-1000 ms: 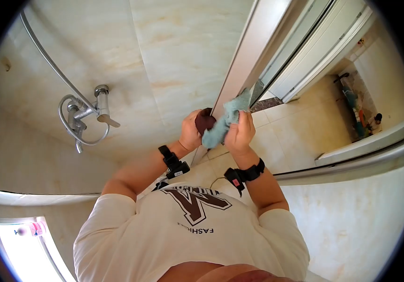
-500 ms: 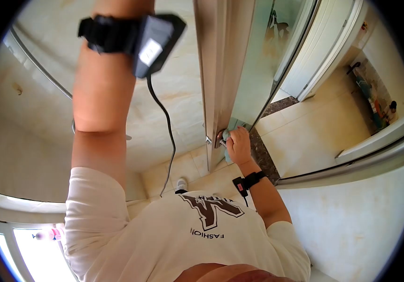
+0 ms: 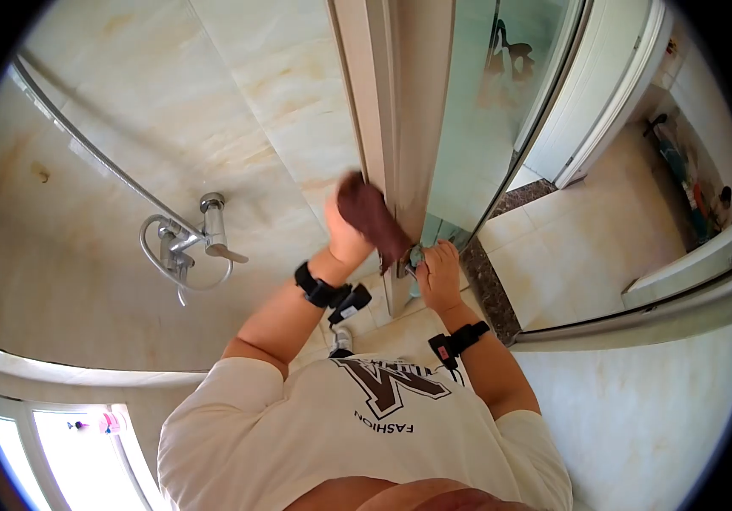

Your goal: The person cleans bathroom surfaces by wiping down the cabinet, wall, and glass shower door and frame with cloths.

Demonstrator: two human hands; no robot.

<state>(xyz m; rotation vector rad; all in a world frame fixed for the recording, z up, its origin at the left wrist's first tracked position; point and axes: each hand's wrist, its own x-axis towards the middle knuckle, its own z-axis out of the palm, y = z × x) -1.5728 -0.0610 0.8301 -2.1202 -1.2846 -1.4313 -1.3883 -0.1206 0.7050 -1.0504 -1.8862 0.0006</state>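
Observation:
My left hand [image 3: 347, 232] grips a dark brown cloth [image 3: 373, 213], which lies along the edge of the beige door frame [image 3: 424, 94]. Low on that frame, my right hand [image 3: 440, 274] is closed at a metal handle [image 3: 410, 269], with a bit of teal cloth [image 3: 416, 255] showing between its fingers and the frame. Most of the teal cloth is hidden. Both wrists wear black straps with small boxes.
A chrome shower mixer [image 3: 214, 230] with a hose is on the marbled wall at left. Right of the frame are a glass panel [image 3: 477, 145], a dark stone threshold [image 3: 492, 285] and a white door [image 3: 591, 94]. A bright window [image 3: 85, 451] is at lower left.
My left arm swung up high over the wall, then came back down to the frame with the brown cloth. My right hand moved slightly down to the handle. More of the glass panel now shows.

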